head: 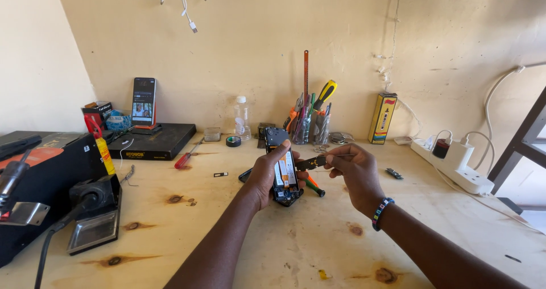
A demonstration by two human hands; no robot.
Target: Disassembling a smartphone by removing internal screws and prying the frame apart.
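Observation:
My left hand (263,176) grips an opened phone (283,167) with its back cover off, held upright above the wooden bench, its inner boards and battery showing. My right hand (357,172) pinches a small dark part with a gold patch (311,163) right beside the phone's right edge. A beaded bracelet (382,212) is on my right wrist. A screwdriver with a red and green handle (314,187) lies on the bench under my hands.
A tool cup with pliers and screwdrivers (310,121) stands at the back wall, beside a plastic bottle (242,117) and tape roll (233,141). A soldering stand (94,215) and black case (42,169) sit left. A power strip (455,164) lies right. A phone (143,100) stands propped.

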